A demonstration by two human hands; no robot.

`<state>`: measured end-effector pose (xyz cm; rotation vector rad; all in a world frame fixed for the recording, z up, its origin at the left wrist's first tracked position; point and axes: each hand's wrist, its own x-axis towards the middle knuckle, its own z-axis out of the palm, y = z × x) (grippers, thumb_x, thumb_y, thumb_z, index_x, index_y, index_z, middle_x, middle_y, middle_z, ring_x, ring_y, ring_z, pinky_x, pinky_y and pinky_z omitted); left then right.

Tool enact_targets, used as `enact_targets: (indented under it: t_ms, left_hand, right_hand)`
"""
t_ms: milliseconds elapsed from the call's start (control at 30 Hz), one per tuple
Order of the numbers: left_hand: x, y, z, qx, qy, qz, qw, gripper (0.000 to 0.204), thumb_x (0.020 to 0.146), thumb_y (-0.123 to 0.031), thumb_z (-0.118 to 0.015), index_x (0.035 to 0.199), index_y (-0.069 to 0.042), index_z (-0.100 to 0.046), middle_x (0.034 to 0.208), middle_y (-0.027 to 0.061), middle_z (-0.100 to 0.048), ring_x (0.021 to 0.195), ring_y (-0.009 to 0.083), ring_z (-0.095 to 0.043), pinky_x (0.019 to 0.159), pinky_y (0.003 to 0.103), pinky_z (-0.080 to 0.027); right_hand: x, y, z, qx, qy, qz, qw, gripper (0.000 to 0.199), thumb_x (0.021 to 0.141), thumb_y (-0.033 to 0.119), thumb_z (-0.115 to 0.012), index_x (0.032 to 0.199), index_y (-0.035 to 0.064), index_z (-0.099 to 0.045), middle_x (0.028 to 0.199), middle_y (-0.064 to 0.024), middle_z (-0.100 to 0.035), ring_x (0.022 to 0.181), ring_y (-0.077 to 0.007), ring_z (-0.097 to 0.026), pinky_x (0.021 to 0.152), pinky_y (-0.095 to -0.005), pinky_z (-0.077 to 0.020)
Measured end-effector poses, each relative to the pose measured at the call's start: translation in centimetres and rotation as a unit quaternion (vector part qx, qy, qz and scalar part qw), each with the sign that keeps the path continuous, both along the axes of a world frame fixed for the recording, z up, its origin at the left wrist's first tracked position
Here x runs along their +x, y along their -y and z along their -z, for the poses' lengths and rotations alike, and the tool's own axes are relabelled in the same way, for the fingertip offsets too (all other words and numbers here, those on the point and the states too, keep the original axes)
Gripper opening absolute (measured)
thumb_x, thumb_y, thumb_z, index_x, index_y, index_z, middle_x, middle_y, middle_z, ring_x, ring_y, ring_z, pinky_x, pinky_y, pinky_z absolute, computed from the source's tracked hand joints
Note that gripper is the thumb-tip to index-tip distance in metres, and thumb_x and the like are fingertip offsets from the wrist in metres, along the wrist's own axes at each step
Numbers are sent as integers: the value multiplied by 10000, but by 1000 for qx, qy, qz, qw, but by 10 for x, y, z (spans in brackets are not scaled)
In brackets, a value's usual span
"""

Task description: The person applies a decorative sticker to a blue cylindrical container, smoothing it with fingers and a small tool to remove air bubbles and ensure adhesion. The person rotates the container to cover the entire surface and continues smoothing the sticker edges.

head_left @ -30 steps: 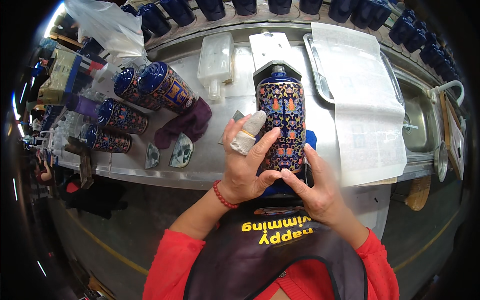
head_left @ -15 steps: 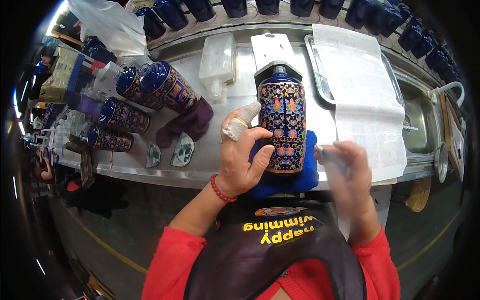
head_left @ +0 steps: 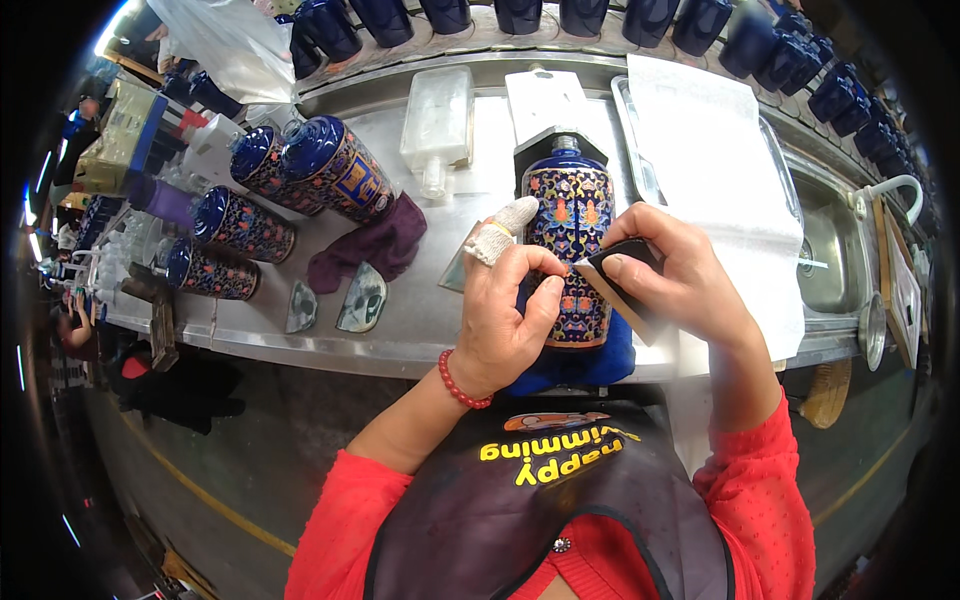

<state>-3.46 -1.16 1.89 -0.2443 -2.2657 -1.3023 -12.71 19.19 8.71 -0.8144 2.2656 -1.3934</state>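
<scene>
A dark blue bottle [head_left: 567,215] with a colourful floral pattern lies on its back, neck pointing away, in a dark angular holder with a blue cloth [head_left: 575,372] under its near end. My left hand [head_left: 508,315], a pale knitted cover on one finger, steadies the bottle's left side, its thumb and index tips close together on the pattern. In my right hand [head_left: 680,270] is a flat scraper [head_left: 618,290] with a black grip and a pale straight edge. That edge meets the bottle's right front, close to my left fingertips.
Several patterned bottles [head_left: 245,222] lean at the left beside a purple cloth [head_left: 375,245]. Curved glassy pieces [head_left: 362,298] lie near the table edge. A clear bottle [head_left: 438,120] lies behind. White sheets [head_left: 715,200] cover a metal tray at right, before a sink [head_left: 832,250]. Dark blue bottles [head_left: 520,14] line the back.
My right hand has swung up and left, bringing the scraper to the bottle. My left thumb and index finger have come closer together, a little farther right on the pattern.
</scene>
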Motion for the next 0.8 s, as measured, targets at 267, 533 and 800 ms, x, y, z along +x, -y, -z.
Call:
enact_targets:
  t_ms: [267, 533, 800]
  left_hand:
    - [0, 1, 2, 2, -4, -1, 1000, 107, 899, -76, -652, 999, -57, -685, 1456, 303, -530, 1333, 371, -527, 1125, 454, -371]
    - [-3, 0, -1, -62, -30, -36, 997, 215, 836, -114, -719, 1015, -36, -629, 1330, 312, -568, 1266, 456, -494, 1120, 538, -327]
    - [-6, -1, 3, 12, 25, -16, 999, 231, 817, -75, -712, 1019, -34, -609, 1357, 331, -543, 1276, 452, -484, 1111, 525, -334]
  right_hand:
    - [-2, 4, 1, -17, -5, -15, 1000, 170, 891, 131, -697, 994, 1, -658, 840, -61, -645, 778, -119, -578, 705, -290, -495]
    - [0, 4, 1, -4, 21, -8, 1000, 164, 882, 107, -688, 1005, 4, -654, 876, -20, -610, 827, -97, -541, 740, -263, -469]
    - [10, 4, -13, 27, -67, 6, 997, 193, 810, 29, -664, 995, -12, -629, 900, -101, -632, 860, -195, -634, 771, -315, -505]
